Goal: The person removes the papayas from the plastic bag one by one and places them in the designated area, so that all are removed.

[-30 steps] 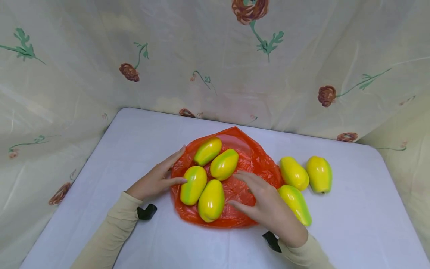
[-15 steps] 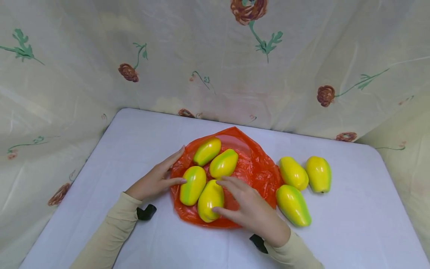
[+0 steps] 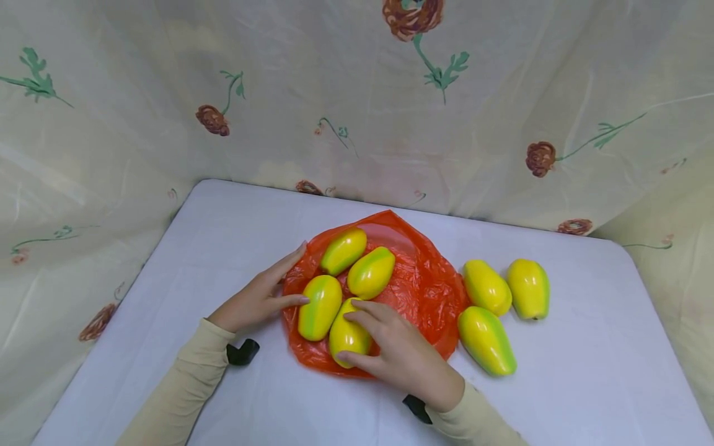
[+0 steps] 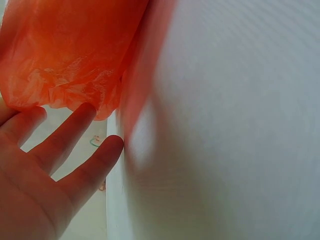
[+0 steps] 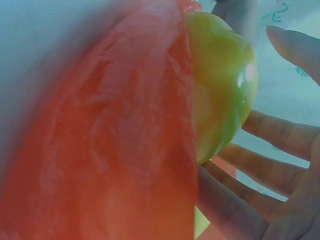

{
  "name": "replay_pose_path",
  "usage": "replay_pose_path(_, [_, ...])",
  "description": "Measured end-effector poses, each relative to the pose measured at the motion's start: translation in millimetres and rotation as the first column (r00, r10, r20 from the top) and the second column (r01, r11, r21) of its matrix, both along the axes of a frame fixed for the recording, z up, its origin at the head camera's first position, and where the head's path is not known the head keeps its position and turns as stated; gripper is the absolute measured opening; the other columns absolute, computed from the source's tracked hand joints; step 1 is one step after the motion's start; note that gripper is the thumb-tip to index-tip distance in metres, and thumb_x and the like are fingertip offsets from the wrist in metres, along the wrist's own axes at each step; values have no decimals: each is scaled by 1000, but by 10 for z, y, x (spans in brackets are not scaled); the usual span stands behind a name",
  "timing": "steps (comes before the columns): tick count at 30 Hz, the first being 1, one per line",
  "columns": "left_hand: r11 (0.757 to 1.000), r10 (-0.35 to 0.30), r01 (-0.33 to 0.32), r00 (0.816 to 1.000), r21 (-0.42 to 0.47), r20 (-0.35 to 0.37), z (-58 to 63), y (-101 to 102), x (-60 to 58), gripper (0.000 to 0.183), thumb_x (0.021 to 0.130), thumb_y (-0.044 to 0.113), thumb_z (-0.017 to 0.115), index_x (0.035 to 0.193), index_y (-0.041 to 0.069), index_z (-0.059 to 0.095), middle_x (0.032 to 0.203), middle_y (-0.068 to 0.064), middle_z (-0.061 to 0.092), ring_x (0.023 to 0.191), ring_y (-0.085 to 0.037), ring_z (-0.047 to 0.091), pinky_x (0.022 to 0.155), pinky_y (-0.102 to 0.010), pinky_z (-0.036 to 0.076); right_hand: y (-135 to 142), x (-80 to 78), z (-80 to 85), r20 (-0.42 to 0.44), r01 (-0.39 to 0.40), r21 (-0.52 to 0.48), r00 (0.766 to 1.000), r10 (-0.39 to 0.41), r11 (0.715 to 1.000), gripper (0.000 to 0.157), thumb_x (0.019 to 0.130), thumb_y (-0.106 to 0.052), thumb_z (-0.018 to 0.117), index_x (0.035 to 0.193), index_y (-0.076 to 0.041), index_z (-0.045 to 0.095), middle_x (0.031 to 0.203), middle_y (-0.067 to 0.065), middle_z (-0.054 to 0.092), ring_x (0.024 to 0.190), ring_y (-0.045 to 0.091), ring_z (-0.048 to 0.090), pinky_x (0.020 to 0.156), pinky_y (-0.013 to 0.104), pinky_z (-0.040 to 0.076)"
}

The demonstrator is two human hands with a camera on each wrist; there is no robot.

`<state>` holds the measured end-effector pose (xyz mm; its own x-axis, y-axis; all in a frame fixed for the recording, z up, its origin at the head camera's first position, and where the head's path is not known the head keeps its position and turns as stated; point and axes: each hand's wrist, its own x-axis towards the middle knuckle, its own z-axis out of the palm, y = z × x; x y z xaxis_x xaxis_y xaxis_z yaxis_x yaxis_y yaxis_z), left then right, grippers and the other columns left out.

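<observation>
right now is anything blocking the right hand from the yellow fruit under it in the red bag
Nothing visible: in the head view the right hand is over that yellow fruit, with no other thing between. In the right wrist view the red bag seems to hide part of it, only from the camera.

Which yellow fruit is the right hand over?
In the head view, the lowest fruit in the red bag: it sits between thumb and fingers of the right hand; no other does.

On my remote feed I have the right hand [image 3: 398, 356] on a yellow fruit [image 3: 346, 337], the left hand [image 3: 263, 299] against the red bag [image 3: 418, 285].
</observation>
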<state>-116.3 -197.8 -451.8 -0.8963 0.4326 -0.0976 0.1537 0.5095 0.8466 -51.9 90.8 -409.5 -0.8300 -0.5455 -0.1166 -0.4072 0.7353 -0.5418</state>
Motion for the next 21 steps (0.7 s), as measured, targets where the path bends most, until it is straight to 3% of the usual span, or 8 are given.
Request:
replay_pose_path(8, [1000, -5, 5, 1000, 8, -3, -18, -5, -9, 96, 93, 47, 75, 165, 41, 12, 175, 5, 15, 162, -27, 19, 125, -56, 31, 12, -3, -28, -27, -4, -24, 1000, 4, 1000, 59, 89, -55, 76, 136, -22, 64, 150, 0, 56, 140, 22, 52, 115, 50, 50])
replay_pose_path(21, [1000, 5, -5, 1000, 13, 7, -7, 3, 0, 96, 92, 47, 75, 165, 43, 13, 175, 6, 16, 162, -27, 19, 123, -55, 35, 52, -10, -20, 29, -10, -4, 1000, 10, 1000, 59, 90, -43, 77, 142, -22, 60, 153, 0, 53, 141, 22, 51, 113, 47, 52])
